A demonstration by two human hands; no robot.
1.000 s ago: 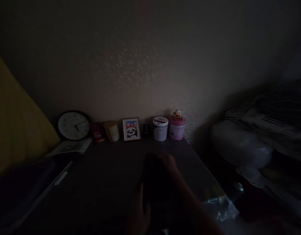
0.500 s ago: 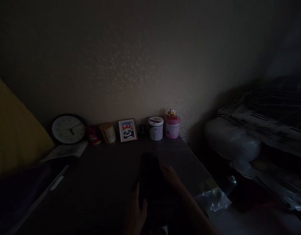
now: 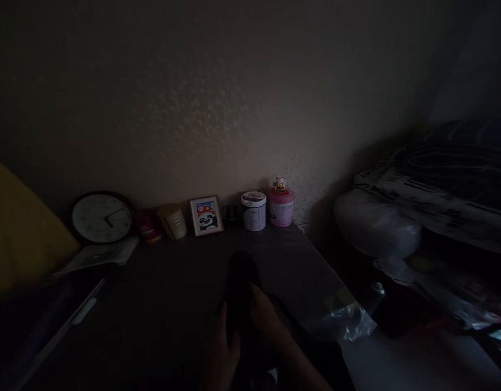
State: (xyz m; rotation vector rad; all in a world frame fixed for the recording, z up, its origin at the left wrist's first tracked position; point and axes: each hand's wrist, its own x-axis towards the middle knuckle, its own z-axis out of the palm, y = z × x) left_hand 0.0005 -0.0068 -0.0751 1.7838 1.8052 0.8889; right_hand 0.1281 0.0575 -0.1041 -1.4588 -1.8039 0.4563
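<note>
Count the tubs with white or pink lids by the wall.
2. The white-lidded tub stands right of the framed panda picture; the pink-lidded tub is beside it, farther right, under a small figurine. Darkness may hide others.

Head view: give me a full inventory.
Table: 1, dark, centre
Clock: 1, white, back left
Papers: count unclear, whitish, before clock
Red container: 1, red, back left
Tan container: 1, tan, back left
Picture frame: 1, pinkish, back middle
Small object: 1, black, beside frame
White tub: 1, white, back right
Pink tub: 1, pink, back right
Figurine: 1, multicoloured, atop pink tub
Cloth: 1, yellow, far left
Dark item: 1, black, lower middle
Left hand, right hand: 2, dim, at dark item
</note>
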